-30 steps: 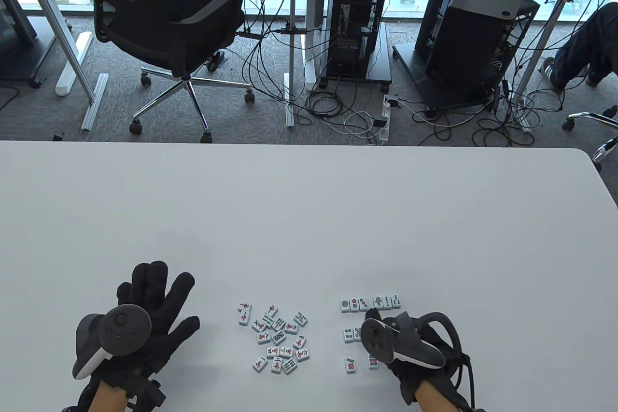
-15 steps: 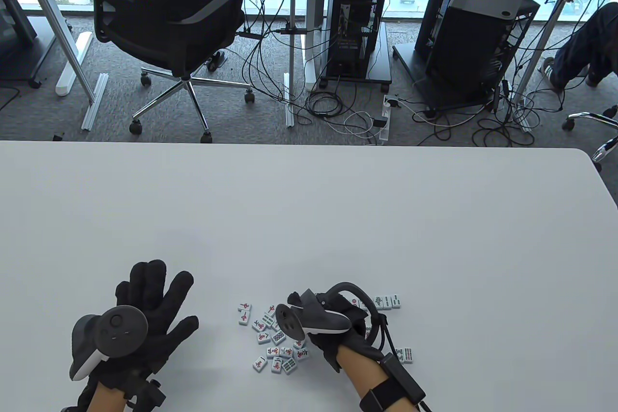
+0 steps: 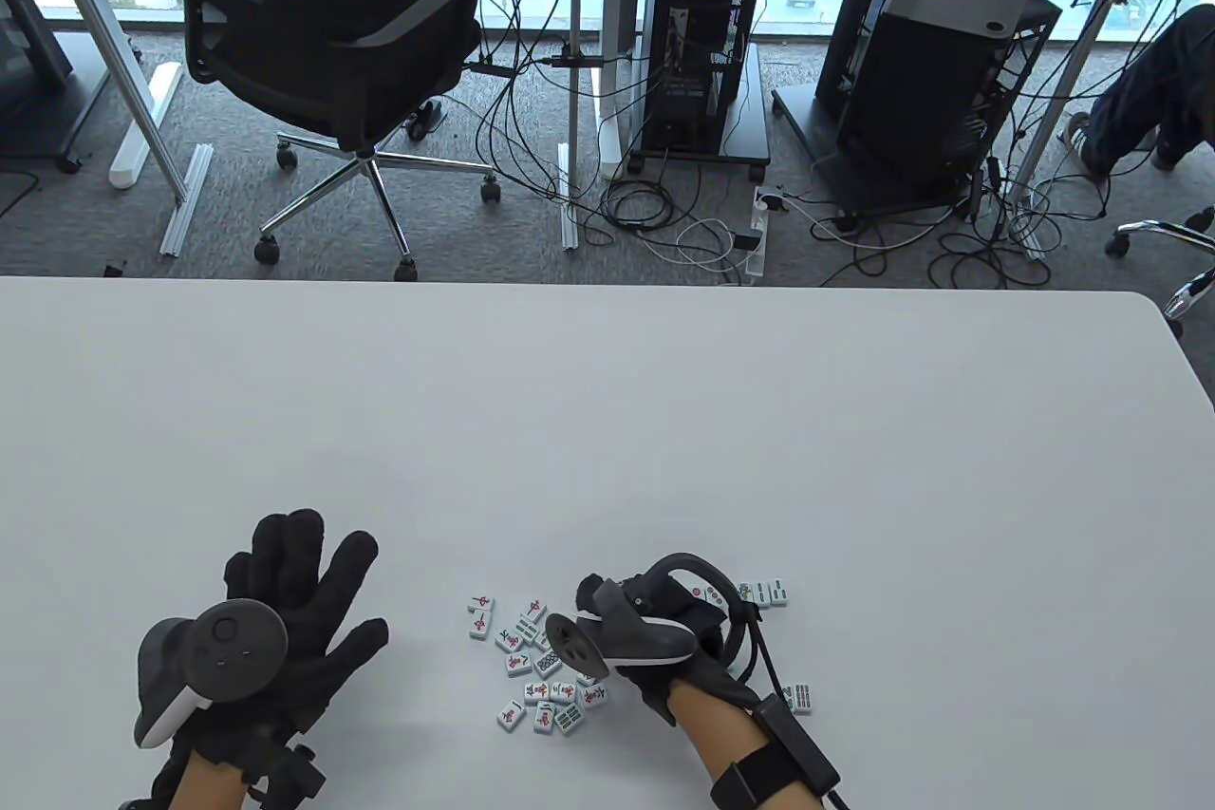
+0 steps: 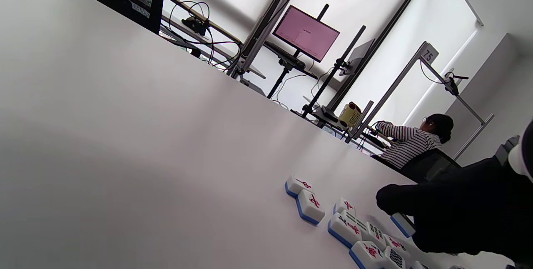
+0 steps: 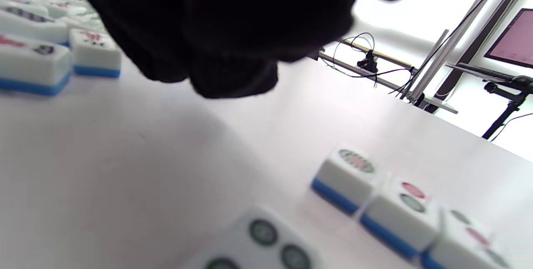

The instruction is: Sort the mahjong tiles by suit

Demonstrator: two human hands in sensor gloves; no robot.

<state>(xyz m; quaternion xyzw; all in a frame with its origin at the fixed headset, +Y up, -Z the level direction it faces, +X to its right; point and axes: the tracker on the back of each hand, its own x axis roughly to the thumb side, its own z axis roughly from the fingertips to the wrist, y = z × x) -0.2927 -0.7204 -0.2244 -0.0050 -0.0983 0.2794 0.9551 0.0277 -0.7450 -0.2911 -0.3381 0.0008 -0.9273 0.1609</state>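
A loose pile of white, blue-backed mahjong tiles (image 3: 536, 658) lies face up at the table's near middle; it also shows in the left wrist view (image 4: 310, 206). My right hand (image 3: 593, 601) reaches over the pile's right edge with fingers curled down; its tracker hides the fingertips. In the left wrist view the right hand's fingers (image 4: 387, 200) lie on a tile (image 4: 402, 223); a grip is not visible. My left hand (image 3: 294, 563) rests flat on the table, fingers spread, empty, left of the pile. Sorted tiles sit to the right: a row (image 3: 767, 593) and a bamboo tile (image 3: 797, 698).
The right wrist view shows dot tiles in a row (image 5: 347, 173) and one close in front (image 5: 262, 240). The white table (image 3: 607, 430) stretches far beyond the tiles. An office chair (image 3: 323, 41) and computer carts stand past its far edge.
My right hand left the sorted tiles on the right and moved left onto the pile's right edge, then settled slightly lower. My left hand stayed flat.
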